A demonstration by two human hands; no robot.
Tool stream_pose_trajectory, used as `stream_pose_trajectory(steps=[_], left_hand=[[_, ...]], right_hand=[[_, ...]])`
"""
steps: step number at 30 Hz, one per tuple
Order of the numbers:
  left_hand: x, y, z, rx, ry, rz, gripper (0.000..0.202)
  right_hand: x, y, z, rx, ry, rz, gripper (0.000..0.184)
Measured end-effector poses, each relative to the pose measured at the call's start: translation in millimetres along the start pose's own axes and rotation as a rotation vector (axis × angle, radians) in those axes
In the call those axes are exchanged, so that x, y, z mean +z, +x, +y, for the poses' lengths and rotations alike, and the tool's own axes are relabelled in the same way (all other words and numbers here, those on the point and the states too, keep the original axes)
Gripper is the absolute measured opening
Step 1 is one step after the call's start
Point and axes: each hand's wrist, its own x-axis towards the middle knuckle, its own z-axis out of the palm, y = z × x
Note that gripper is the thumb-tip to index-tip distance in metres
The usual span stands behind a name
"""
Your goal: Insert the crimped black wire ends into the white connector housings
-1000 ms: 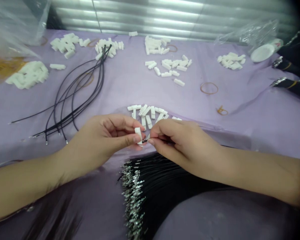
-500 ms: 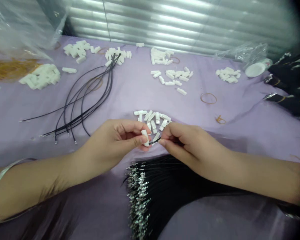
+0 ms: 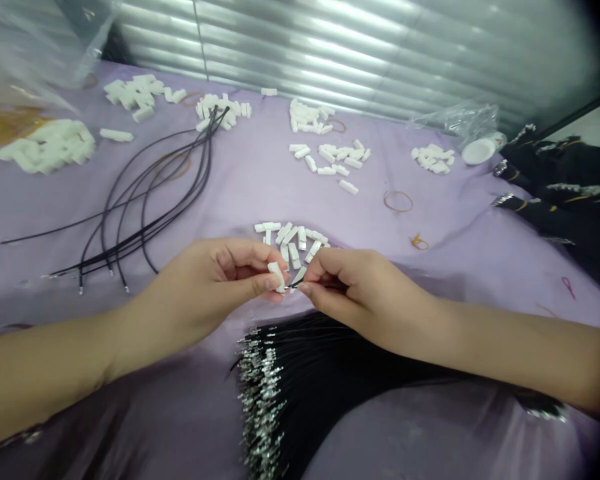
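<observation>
Between thumb and fingers, my left hand pinches a small white connector housing. My right hand is closed on a thin black wire, whose end meets the lower right side of the housing. Whether the wire tip is inside the housing I cannot tell. Just behind the fingers lie several loose white housings. Below my hands spreads a thick bundle of black wires, with silvery metal terminals at its left end.
Several black wires lie at the left, reaching a pile of white housings. More housing piles stand along the back of the purple cloth. Rubber bands lie at the right, near dark wire bundles.
The view has shifted slightly, so most things sit further left. Near the housing, a little of the wire's silvery end now shows. Both hands keep their grip.
</observation>
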Motion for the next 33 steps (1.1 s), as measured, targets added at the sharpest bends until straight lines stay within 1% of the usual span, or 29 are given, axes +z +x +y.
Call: stream_pose_trajectory(steps=[4, 9, 14, 19, 25, 29, 31, 33], left_hand=[[2.5, 1, 2, 0.011, -0.058, 0.005, 0.006], [3.0, 2, 0, 0.001, -0.074, 0.016, 0.003], [2.0, 1, -1, 0.02, -0.036, 0.016, 0.004], [2.1, 0, 1, -0.001, -0.011, 0.024, 0.006], [2.1, -1, -1, -0.017, 0.029, 0.029, 0.003], [3.7, -1, -4, -0.02, 0.022, 0.027, 0.005], [3.9, 0, -5, 0.001, 0.003, 0.046, 0.007], [3.4, 0, -4, 0.027, -0.03, 0.072, 0.008]], right_hand=[[-1, 2, 0, -0.006, 0.01, -0.005, 0.012], [-2, 2, -2, -0.015, -0.006, -0.014, 0.013], [-4, 4, -5, 0.017, -0.035, -0.021, 0.011], [-3, 4, -5, -0.002, -0.001, -0.049, 0.013], [5, 1, -11, -0.033, -0.113, 0.04, 0.014], [12, -2, -17, 0.016, -0.183, 0.114, 0.016], [14, -5, -21, 0.008, -0.29, 0.157, 0.016], [15, -9, -25, -0.071, -0.464, 0.278, 0.015]])
